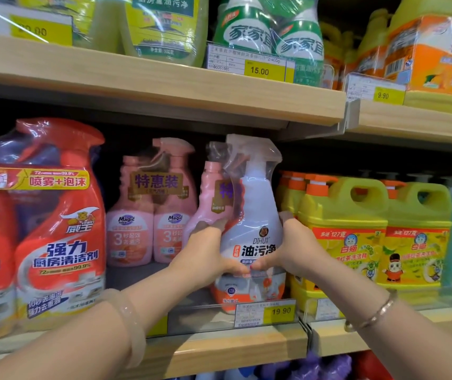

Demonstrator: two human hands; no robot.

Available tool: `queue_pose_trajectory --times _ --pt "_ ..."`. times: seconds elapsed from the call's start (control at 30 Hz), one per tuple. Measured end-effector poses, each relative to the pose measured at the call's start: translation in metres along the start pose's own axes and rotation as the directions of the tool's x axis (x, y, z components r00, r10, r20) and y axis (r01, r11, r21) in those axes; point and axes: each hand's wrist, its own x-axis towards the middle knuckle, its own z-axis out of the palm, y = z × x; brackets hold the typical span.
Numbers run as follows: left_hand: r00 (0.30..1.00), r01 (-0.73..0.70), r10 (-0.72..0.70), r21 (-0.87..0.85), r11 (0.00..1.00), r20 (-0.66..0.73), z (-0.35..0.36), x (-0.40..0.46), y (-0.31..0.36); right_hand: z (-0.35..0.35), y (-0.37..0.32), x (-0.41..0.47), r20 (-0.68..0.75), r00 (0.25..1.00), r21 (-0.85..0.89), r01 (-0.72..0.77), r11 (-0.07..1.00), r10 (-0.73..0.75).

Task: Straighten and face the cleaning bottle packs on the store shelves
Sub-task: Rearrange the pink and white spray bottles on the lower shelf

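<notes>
A white DIHU spray bottle pack in clear wrap stands at the front of the middle shelf, label facing me. My left hand grips its left side and my right hand grips its right side, thumbs meeting on the label. A pink bottle in the same wrap sits behind it. To the left, set further back, is a pink Magic twin pack. At far left stand the red Vewin spray packs, pulled to the shelf front.
Yellow dish-soap jugs press against the right of the held pack. A price rail with a 19.90 tag runs below it. The upper shelf carries green bottle packs and an orange jug. Grey shelf floor shows before the pink pack.
</notes>
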Motion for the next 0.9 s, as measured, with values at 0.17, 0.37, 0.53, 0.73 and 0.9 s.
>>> queue_pose_trajectory --times 0.17,0.37,0.53,0.73,0.9 --pt "0.931 0.087 -0.141 -0.173 0.981 -0.335 -0.031 0.003 -0.022 -0.009 -0.017 -0.019 -0.337 0.926 -0.113 0.138 0.984 -0.169" --pt "0.917 0.343 -0.358 -0.113 0.933 -0.177 -0.026 0.027 -0.033 0.011 -0.048 -0.019 -0.205 0.958 0.167 0.235 0.958 -0.199" --pt "0.956 0.294 -0.294 -0.047 0.955 0.003 -0.016 0.027 -0.039 0.035 -0.081 -0.011 -0.178 0.948 0.236 0.3 0.924 -0.263" --pt "0.965 0.249 -0.261 -0.243 0.938 -0.021 -0.02 0.024 -0.038 0.059 -0.103 0.005 -0.204 0.93 0.045 0.32 0.946 -0.305" --pt "0.973 0.209 -0.23 -0.353 0.912 -0.019 -0.029 0.019 -0.048 0.071 -0.106 0.003 -0.19 0.941 0.047 0.293 0.955 -0.279"
